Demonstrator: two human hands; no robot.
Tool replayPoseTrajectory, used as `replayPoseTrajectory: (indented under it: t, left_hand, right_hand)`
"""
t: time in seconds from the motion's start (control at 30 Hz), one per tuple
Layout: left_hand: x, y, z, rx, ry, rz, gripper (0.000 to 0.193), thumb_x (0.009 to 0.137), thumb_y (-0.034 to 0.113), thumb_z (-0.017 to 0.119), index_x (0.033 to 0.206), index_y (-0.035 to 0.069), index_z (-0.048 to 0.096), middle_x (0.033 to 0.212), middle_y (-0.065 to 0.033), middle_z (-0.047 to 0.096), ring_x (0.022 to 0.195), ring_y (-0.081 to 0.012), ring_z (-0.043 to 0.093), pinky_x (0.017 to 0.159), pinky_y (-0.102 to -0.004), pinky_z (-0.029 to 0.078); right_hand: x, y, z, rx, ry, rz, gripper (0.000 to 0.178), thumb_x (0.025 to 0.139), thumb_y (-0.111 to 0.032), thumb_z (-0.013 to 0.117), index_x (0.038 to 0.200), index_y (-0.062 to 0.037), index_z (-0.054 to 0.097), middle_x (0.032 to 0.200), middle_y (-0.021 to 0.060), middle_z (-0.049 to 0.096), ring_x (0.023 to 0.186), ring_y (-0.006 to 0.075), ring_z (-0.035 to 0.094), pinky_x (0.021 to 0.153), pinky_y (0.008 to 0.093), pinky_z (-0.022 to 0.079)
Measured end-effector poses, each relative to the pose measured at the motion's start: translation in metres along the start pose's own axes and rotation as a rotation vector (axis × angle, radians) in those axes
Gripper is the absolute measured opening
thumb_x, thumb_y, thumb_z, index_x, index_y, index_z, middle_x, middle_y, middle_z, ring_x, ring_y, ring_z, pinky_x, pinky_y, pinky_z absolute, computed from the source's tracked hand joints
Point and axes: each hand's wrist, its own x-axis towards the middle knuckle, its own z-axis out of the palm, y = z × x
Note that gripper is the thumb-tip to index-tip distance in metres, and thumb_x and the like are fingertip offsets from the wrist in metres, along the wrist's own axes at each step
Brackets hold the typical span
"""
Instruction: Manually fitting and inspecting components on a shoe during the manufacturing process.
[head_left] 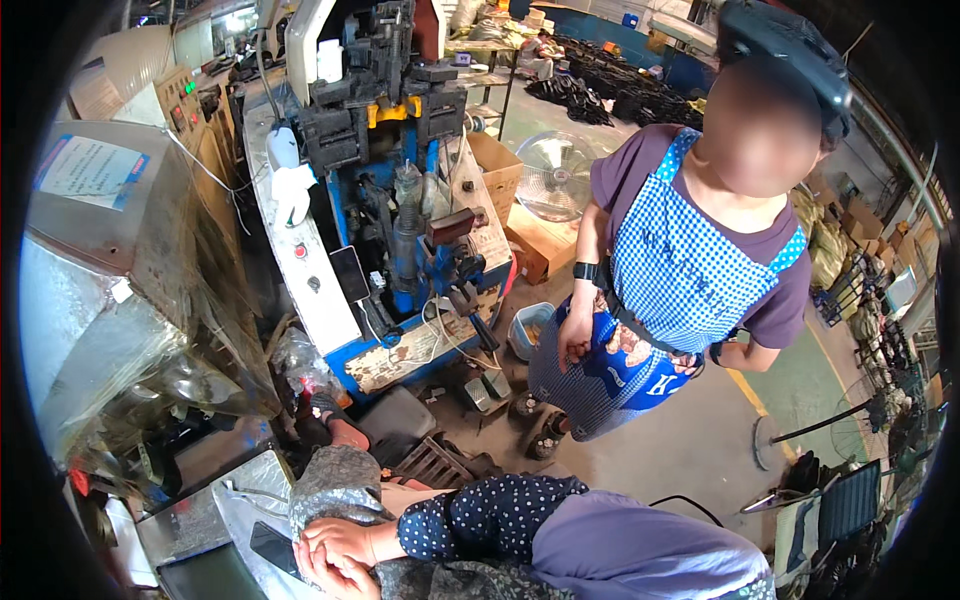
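My hands are folded together at the lower left, over the dark patterned cloth on my lap. My right hand (338, 540), with a dotted dark sleeve (480, 515) behind it, lies across my left hand (350, 581). The fingers of both are closed against each other, and no object shows in them. My left hand is partly covered and cut off by the lower edge. Close beside them a dark phone (272, 547) lies on a pale metal surface (228, 510).
A blue-and-white machine (330, 300) stands ahead. To the right a person in a blue checked apron (680, 250) stands facing me. A fan (553, 175), a cardboard box (540, 245) and a plastic bin (527, 330) are behind. A sheet-metal housing (90, 290) is at left.
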Motion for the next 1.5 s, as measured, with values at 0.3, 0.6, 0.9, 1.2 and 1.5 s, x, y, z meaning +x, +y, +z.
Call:
replayPoseTrajectory:
  t: [0.3, 0.6, 0.9, 1.2, 1.5]
  left_hand:
    - [-0.017, -0.006, 0.010, -0.020, 0.061, -0.045, 0.042, 0.103, 0.028, 0.049, 0.131, -0.003, 0.050, 0.147, -0.0270, 0.041, 0.139, -0.0422, 0.039, 0.116, -0.0530, 0.028]
    - [-0.024, -0.003, 0.011, -0.045, 0.060, -0.029, 0.040, 0.102, 0.026, 0.050, 0.130, -0.004, 0.051, 0.147, -0.0261, 0.042, 0.140, -0.0434, 0.037, 0.116, -0.0532, 0.027]
    - [-0.005, 0.041, -0.011, 0.136, 0.094, 0.054, 0.035, 0.099, 0.019, 0.060, 0.121, -0.007, 0.062, 0.128, -0.0294, 0.060, 0.120, -0.0432, 0.059, 0.105, -0.0479, 0.046]
    - [-0.031, -0.007, 0.006, -0.026, 0.058, 0.001, 0.040, 0.101, 0.027, 0.053, 0.128, -0.003, 0.051, 0.148, -0.0271, 0.042, 0.140, -0.0436, 0.038, 0.116, -0.0529, 0.028]
    - [-0.033, -0.004, 0.003, -0.039, 0.054, -0.012, 0.041, 0.101, 0.028, 0.053, 0.128, -0.003, 0.051, 0.148, -0.0267, 0.042, 0.140, -0.0432, 0.038, 0.115, -0.0528, 0.028]
  right_hand:
    - [-0.005, -0.004, -0.009, 0.062, 0.132, -0.059, 0.023, 0.083, -0.024, 0.060, 0.078, -0.0032, 0.052, 0.088, 0.0120, 0.055, 0.090, 0.0307, 0.055, 0.082, 0.0421, 0.048]
    - [-0.013, -0.011, -0.011, 0.042, 0.162, -0.069, 0.025, 0.083, -0.029, 0.060, 0.080, -0.0048, 0.055, 0.087, 0.0111, 0.056, 0.089, 0.0314, 0.053, 0.083, 0.0430, 0.045]
    - [-0.022, -0.010, -0.011, 0.110, -0.054, 0.044, 0.024, 0.091, -0.026, 0.056, 0.098, -0.0031, 0.060, 0.110, 0.0147, 0.062, 0.113, 0.0335, 0.055, 0.109, 0.0479, 0.039]
    - [-0.022, -0.014, -0.004, 0.047, 0.022, -0.002, 0.024, 0.082, -0.025, 0.065, 0.086, -0.0030, 0.057, 0.097, 0.0125, 0.060, 0.102, 0.0322, 0.056, 0.099, 0.0463, 0.043]
    - [-0.020, -0.017, -0.005, 0.006, 0.037, -0.041, 0.024, 0.083, -0.026, 0.064, 0.085, -0.0040, 0.056, 0.095, 0.0119, 0.059, 0.100, 0.0313, 0.055, 0.097, 0.0450, 0.044]
